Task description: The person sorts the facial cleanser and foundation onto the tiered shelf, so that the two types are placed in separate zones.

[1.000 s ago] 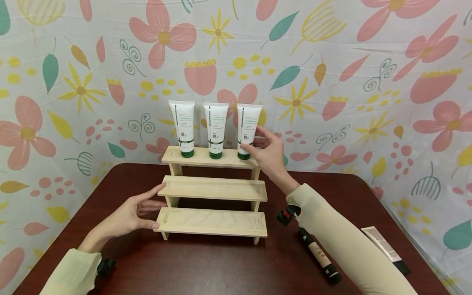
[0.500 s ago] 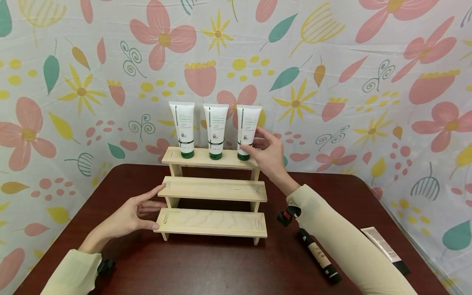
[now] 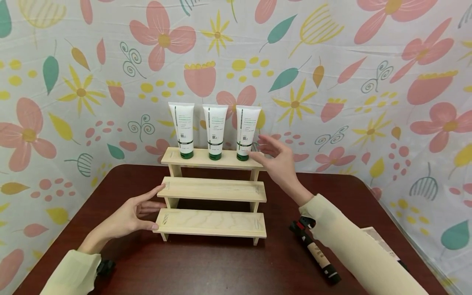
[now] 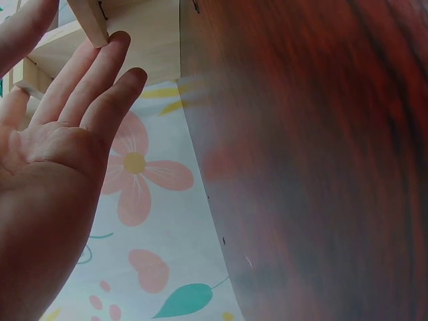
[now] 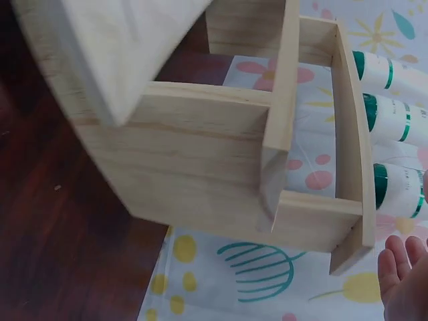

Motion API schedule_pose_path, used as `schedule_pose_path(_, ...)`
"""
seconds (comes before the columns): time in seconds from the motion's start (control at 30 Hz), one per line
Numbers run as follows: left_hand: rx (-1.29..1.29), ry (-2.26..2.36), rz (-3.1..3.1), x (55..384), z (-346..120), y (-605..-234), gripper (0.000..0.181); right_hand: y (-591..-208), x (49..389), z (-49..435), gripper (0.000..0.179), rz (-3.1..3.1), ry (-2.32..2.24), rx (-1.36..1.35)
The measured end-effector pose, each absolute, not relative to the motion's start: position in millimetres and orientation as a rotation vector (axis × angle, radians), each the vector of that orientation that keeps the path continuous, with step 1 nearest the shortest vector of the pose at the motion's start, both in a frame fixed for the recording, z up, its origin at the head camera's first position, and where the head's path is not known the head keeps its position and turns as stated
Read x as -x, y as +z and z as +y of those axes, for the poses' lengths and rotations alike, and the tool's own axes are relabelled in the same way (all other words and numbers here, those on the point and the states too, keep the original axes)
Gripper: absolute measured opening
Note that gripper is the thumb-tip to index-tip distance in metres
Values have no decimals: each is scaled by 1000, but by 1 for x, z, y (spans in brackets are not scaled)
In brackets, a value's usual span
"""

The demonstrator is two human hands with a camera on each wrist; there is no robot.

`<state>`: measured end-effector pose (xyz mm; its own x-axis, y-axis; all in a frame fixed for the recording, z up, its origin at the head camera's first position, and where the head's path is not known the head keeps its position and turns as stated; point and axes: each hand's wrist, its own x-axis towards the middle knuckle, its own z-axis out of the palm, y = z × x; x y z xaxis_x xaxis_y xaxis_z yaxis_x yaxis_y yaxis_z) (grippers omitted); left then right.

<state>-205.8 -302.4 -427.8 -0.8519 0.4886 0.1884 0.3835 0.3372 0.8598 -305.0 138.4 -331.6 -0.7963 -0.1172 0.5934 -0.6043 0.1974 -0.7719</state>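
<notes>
Three white squeeze tubes with green caps stand cap-down in a row on the top shelf of a three-step wooden display rack [image 3: 210, 221]: a left tube [image 3: 183, 129], a middle tube [image 3: 215, 129] and a right tube [image 3: 246, 129]. My right hand [image 3: 278, 162] is just right of the right tube, fingers loosely extended with nothing between them. In the right wrist view, this hand [image 5: 408, 281] shows only at the lower right corner. My left hand [image 3: 127, 215] steadies the rack's left side, thumb at the lowest shelf's corner, index fingertip at the middle shelf. Its fingers [image 4: 87, 93] look straight in the left wrist view.
On the dark red table [image 3: 221, 270], a black-and-beige tube [image 3: 318, 256] lies to the right of the rack. Another pale tube [image 3: 380, 241] lies farther right, partly behind my right sleeve. A floral cloth [image 3: 332, 61] hangs behind the table.
My right hand has let go of the right tube and moved a little to the right and down. The tube stays upright on the top shelf. My left hand has not moved.
</notes>
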Motion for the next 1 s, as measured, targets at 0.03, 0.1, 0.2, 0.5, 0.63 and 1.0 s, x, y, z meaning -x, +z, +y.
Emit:
schedule_pose_path(0.03, -812, 1552, 2484, 206, -302, -428, 110, -332, 301, 143, 56, -2082, 1617, -670)
schedule_pose_path(0.1, -811, 1549, 2488, 206, -302, -428, 110, -334, 292, 153, 55, -2104, 1585, -650)
schedule_pose_path(0.2, -810, 1544, 2487, 206, -301, -428, 109, -338, 277, 170, 53, -2145, 1553, -602)
schedule_pose_path(0.5, -814, 1540, 2495, 204, -302, -429, 109, -359, 238, 221, 45, -2316, 1333, -526)
schedule_pose_path(0.63, -812, 1543, 2488, 204, -302, -428, 110, -370, 222, 237, 43, -2370, 1271, -543)
schedule_pose_path(1.0, -810, 1515, 2515, 204, -302, -427, 111, -400, 190, 269, 38, -2547, 1295, -510)
